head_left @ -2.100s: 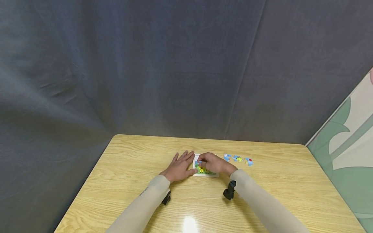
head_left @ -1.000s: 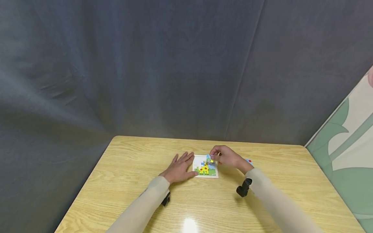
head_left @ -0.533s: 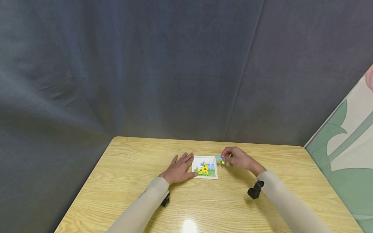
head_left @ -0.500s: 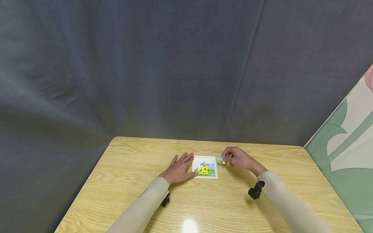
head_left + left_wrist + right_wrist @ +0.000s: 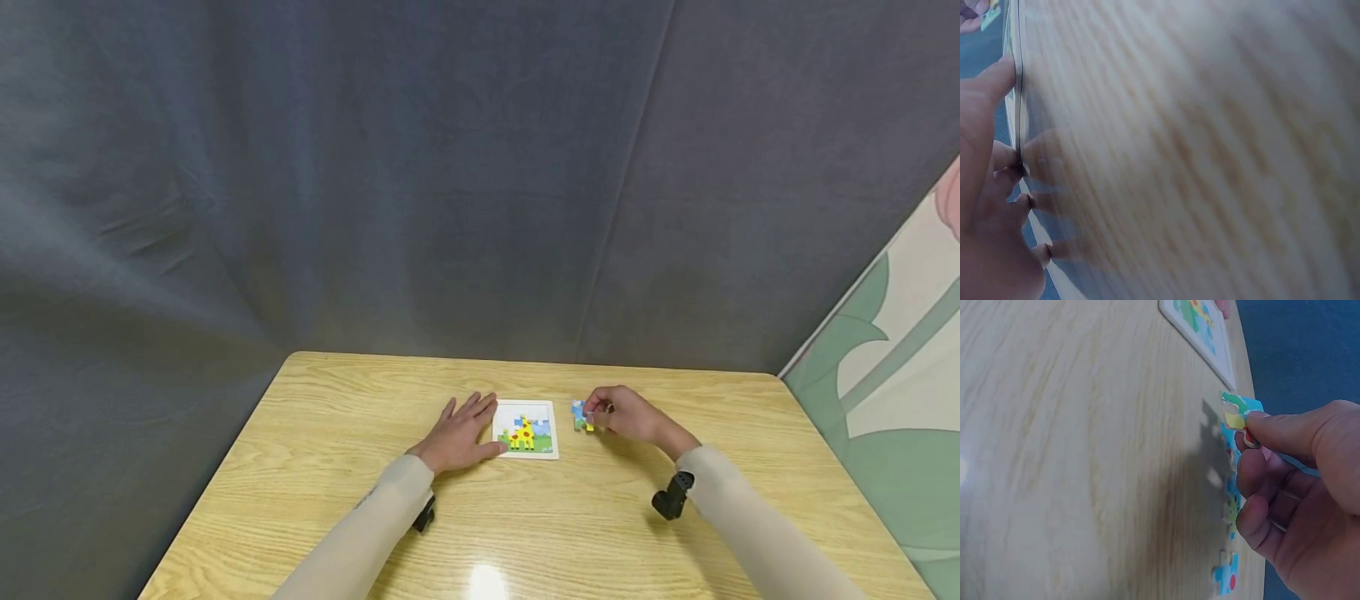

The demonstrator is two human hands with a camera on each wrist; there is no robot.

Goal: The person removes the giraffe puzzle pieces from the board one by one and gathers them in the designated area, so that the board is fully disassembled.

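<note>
My right hand [image 5: 628, 414] pinches a jigsaw piece [image 5: 1242, 407] between thumb and forefinger, to the right of a small white puzzle tray [image 5: 556, 433]. Blue, green, yellow and a bit of red show on the piece, which is held above the table. The tray's lower part carries a giraffe picture [image 5: 525, 435] made of fitted pieces, while its upper part shows white. With fingers spread, my left hand [image 5: 457, 436] rests at the tray's left edge, the thumb over its lower left corner.
Loose jigsaw pieces lie in a row on the wooden table [image 5: 337, 483], mostly hidden by my right hand in the head view. In the right wrist view one loose piece with a red dot [image 5: 1226, 574] is plain. A dark curtain [image 5: 450, 183] hangs behind the table.
My right hand has moved from over the tray to its right, over the loose pieces, with a jigsaw piece pinched in it. My left hand stays at the tray's edge.
</note>
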